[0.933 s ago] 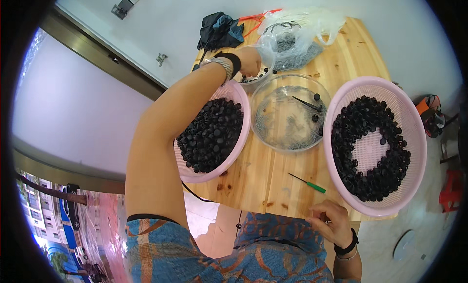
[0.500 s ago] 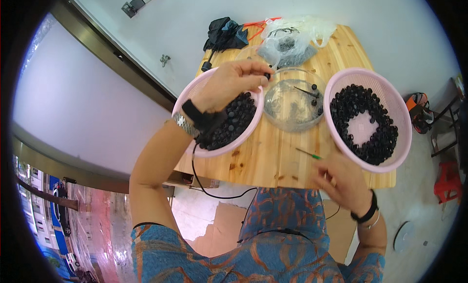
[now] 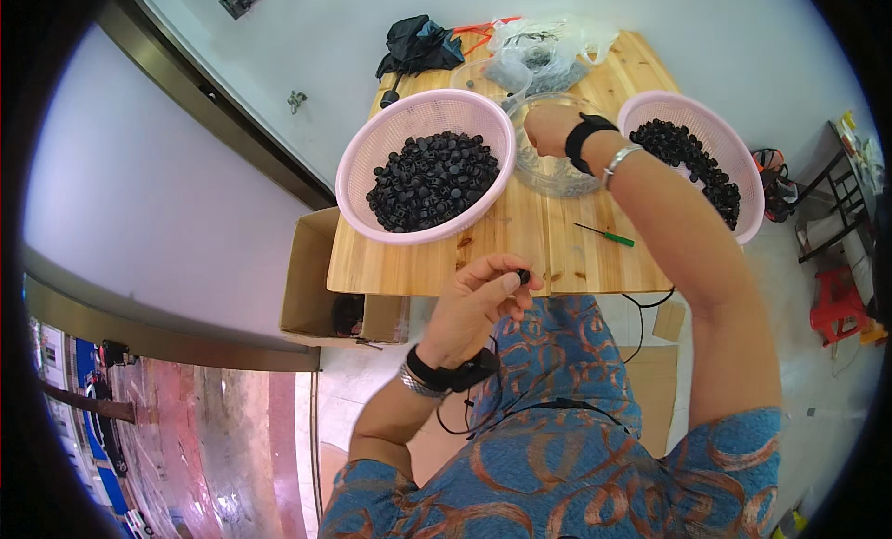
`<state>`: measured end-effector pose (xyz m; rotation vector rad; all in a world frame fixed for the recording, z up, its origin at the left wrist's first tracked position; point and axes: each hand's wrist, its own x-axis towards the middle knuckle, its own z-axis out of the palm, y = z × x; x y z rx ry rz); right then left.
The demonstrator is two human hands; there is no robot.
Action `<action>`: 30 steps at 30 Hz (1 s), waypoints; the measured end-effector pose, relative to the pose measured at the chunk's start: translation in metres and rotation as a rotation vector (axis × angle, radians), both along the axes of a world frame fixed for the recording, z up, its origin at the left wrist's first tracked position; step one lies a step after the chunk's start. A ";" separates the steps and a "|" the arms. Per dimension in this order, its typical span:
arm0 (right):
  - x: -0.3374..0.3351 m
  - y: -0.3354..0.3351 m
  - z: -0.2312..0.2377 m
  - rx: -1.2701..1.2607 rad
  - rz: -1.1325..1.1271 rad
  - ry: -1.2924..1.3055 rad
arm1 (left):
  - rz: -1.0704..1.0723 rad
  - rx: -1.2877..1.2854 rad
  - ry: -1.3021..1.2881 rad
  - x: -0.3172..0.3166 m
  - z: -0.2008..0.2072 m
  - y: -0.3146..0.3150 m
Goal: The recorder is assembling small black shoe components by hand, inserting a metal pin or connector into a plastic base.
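Near the table's front edge my left hand (image 3: 474,307) pinches a small black round cap (image 3: 523,276) between thumb and fingers. My right hand (image 3: 550,128) is down at the clear round plastic tub (image 3: 556,181). Its fingers are curled together, and their tips and anything in them are hidden. Beneath my right forearm, a thin screwdriver with a green handle (image 3: 617,239) lies on the wooden table. To the left, a pink mesh basket (image 3: 358,158) holds a heap of similar black caps (image 3: 437,181).
A second pink basket (image 3: 749,186), with more black parts, stands at right, partly behind my right arm. Along the back are a clear bowl (image 3: 478,72), plastic bags (image 3: 557,42) and a black folded umbrella (image 3: 418,45). A cardboard box (image 3: 307,279) stands beside the table's left edge.
My left hand has come back from above the left basket to the table's front, holding a black cap. The screwdriver lies on the table now; my right hand has moved away to the tub.
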<state>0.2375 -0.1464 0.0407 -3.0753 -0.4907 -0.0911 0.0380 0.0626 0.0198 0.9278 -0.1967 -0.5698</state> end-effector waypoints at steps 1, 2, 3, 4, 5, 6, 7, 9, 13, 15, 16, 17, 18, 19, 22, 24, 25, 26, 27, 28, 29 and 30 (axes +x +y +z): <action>0.005 0.006 -0.004 -0.036 -0.002 0.097 | 0.019 -0.043 0.021 -0.004 -0.009 0.001; 0.010 0.009 -0.011 -0.069 -0.010 0.196 | 0.015 -0.050 0.023 -0.009 -0.014 0.000; 0.021 0.002 -0.027 -0.004 -0.073 0.213 | 0.035 -0.053 0.082 -0.013 -0.018 -0.003; 0.030 -0.004 -0.043 -0.010 -0.086 0.215 | 0.056 -0.054 0.143 -0.017 -0.022 -0.005; 0.032 -0.001 -0.049 0.051 -0.101 0.193 | 0.051 -0.067 0.141 -0.020 -0.027 -0.003; 0.035 -0.001 -0.054 0.112 -0.118 0.171 | 0.050 -0.071 0.144 -0.022 -0.029 -0.001; 0.039 -0.006 -0.057 0.108 -0.122 0.173 | 0.027 -0.044 0.129 -0.023 -0.031 0.000; 0.030 0.003 -0.046 0.154 0.064 0.159 | 0.013 -0.016 0.126 -0.024 -0.034 0.007; 0.031 0.006 -0.043 0.091 0.076 0.215 | 0.017 -0.001 0.132 -0.019 -0.036 0.009; 0.026 0.009 -0.041 0.016 0.034 0.160 | 0.033 0.012 0.139 -0.018 -0.037 0.010; 0.026 0.007 -0.038 0.014 0.035 0.163 | 0.034 -0.007 0.141 -0.017 -0.037 0.010; 0.026 0.004 -0.034 0.078 0.021 0.175 | 0.034 -0.026 0.146 -0.016 -0.037 0.010; 0.026 0.000 -0.031 0.141 0.007 0.186 | 0.034 -0.028 0.151 -0.016 -0.037 0.010; 0.025 -0.004 -0.027 0.215 -0.022 0.127 | 0.037 -0.039 0.148 -0.015 -0.036 0.009; 0.010 -0.007 -0.010 0.658 -0.199 0.256 | 0.063 -0.087 0.150 -0.012 -0.032 0.007; -0.002 -0.012 -0.006 0.839 -0.171 0.289 | 0.079 -0.124 0.151 -0.010 -0.027 0.004; -0.012 -0.017 -0.005 1.099 -0.163 0.355 | 0.108 -0.134 0.139 -0.008 -0.025 0.001; -0.029 -0.017 0.003 1.356 -0.153 0.418 | 0.136 -0.147 0.125 -0.008 -0.021 -0.001; -0.044 -0.018 0.005 1.352 -0.151 0.421 | 0.140 -0.150 0.126 -0.007 -0.021 -0.003; -0.061 -0.019 0.006 1.486 -0.109 0.458 | 0.156 -0.171 0.115 -0.006 -0.020 -0.005; -0.079 -0.020 0.010 1.620 -0.070 0.486 | 0.164 -0.193 0.103 -0.004 -0.019 -0.008; -0.096 -0.018 0.011 1.617 -0.071 0.492 | 0.168 -0.195 0.107 -0.003 -0.018 -0.010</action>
